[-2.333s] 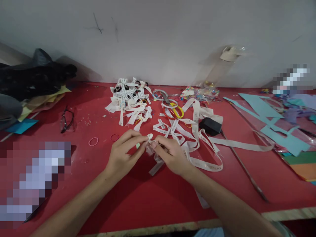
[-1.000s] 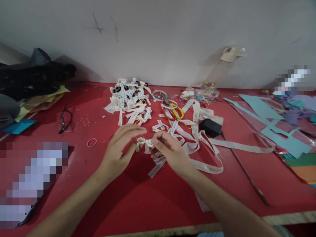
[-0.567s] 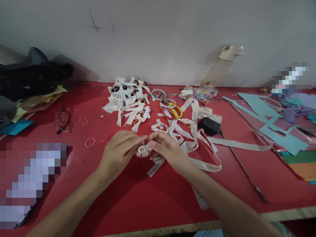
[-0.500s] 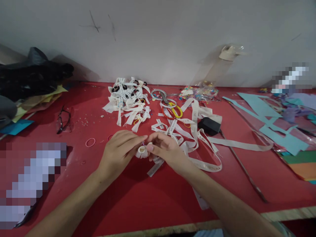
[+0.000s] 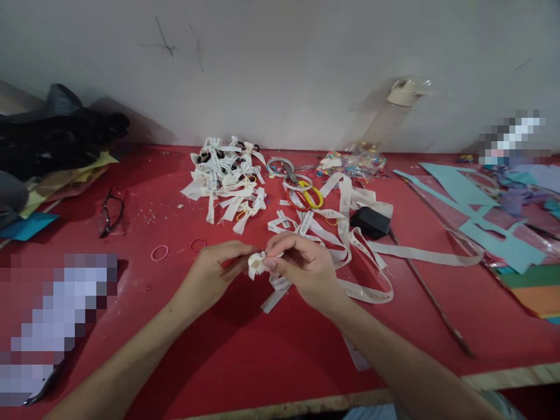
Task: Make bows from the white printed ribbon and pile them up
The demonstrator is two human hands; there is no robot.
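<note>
Between my hands is a small bunched white ribbon [image 5: 256, 265] with an open loop facing me, held just above the red table. My right hand [image 5: 301, 265] pinches its right side between thumb and fingers. My left hand [image 5: 217, 268] has its fingers drawn together at the ribbon's left edge, the fingertips partly hidden behind it. Below and right of the held piece, a printed ribbon end [image 5: 275, 296] lies on the table. Past my right hand lie long printed ribbon strips [image 5: 345, 224] in loose loops.
A pile of ribbon bows [image 5: 227, 175] sits near the wall. Scissors [image 5: 306, 195] with red and yellow handles lie beside it. A black block [image 5: 371, 222], blue paper offcuts [image 5: 464, 198], eyeglasses [image 5: 111, 214], a pink hair tie [image 5: 160, 252] and a black bag [image 5: 61, 134] surround the work area.
The white ribbon has turned and risen slightly, so its loop now faces more to the left. My left fingers have shifted a little and loosened around it; the right hand keeps its pinch.
</note>
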